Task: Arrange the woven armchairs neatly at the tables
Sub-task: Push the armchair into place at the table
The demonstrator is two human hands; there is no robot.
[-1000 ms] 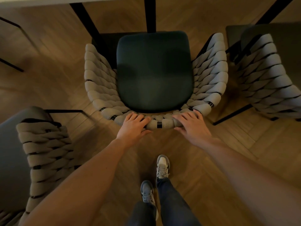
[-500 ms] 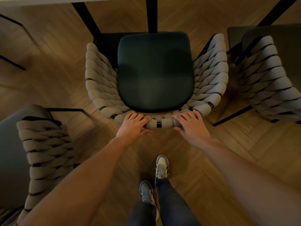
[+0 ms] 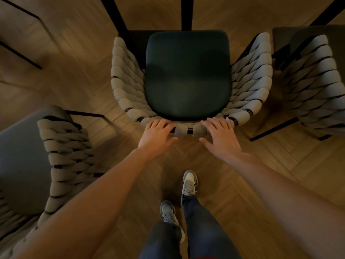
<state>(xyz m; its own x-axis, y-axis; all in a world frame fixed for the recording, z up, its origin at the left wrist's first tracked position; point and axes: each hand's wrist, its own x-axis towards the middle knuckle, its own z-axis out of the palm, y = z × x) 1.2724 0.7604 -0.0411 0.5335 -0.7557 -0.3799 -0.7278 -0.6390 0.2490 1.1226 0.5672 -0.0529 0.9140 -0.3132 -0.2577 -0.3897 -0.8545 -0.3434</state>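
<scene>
A woven grey armchair (image 3: 250, 81) with a dark green seat cushion (image 3: 187, 75) stands straight ahead, its front under the black table legs (image 3: 186, 14). My left hand (image 3: 155, 134) rests on the left part of the backrest's top rim, fingers laid over the weave and thumb held off it. My right hand (image 3: 221, 136) lies on the right part of the same rim, fingers spread and fairly straight, thumb free. Neither thumb is wrapped round the rim.
A second woven armchair (image 3: 67, 152) stands close at my left, turned sideways. A third woven armchair (image 3: 313, 79) is at the right, near the middle chair's arm. My shoes (image 3: 189, 182) are on the herringbone wood floor (image 3: 280, 165) just behind the chair.
Both hands have loosened on the backrest: the thumbs have come off the rim and the fingers have straightened. The chair sits slightly further forward in view.
</scene>
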